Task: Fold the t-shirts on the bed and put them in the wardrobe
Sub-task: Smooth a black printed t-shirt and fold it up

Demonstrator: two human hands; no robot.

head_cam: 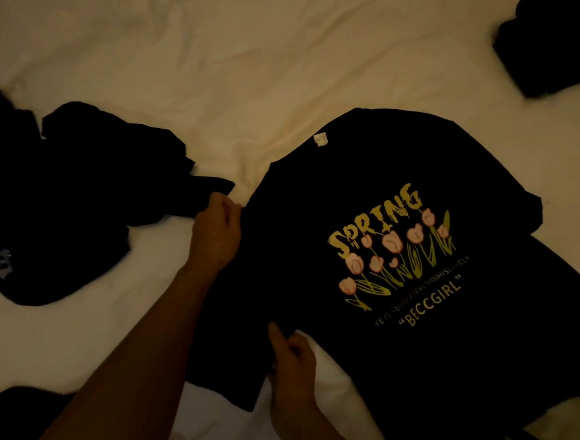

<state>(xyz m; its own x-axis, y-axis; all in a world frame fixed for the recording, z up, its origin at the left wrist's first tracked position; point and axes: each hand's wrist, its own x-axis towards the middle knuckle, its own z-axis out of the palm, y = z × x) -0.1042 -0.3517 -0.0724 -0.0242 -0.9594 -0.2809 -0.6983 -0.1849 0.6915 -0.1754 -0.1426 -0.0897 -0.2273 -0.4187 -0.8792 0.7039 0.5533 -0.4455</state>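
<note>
A black t-shirt [365,187] with a yellow "SPRING" print and pink tulips lies face up on the white bed [237,69], collar toward the far side, its left part partly folded in. My left hand [218,230] pinches the shirt's left shoulder edge. My right hand [292,364] grips the fabric lower down on the same side, thumb on top. Both forearms reach in from the lower left.
A crumpled heap of black garments [75,207] lies at the left, close to my left hand. A folded black garment [551,43] sits at the far right edge. Another dark piece of cloth [20,407] shows at the lower left corner.
</note>
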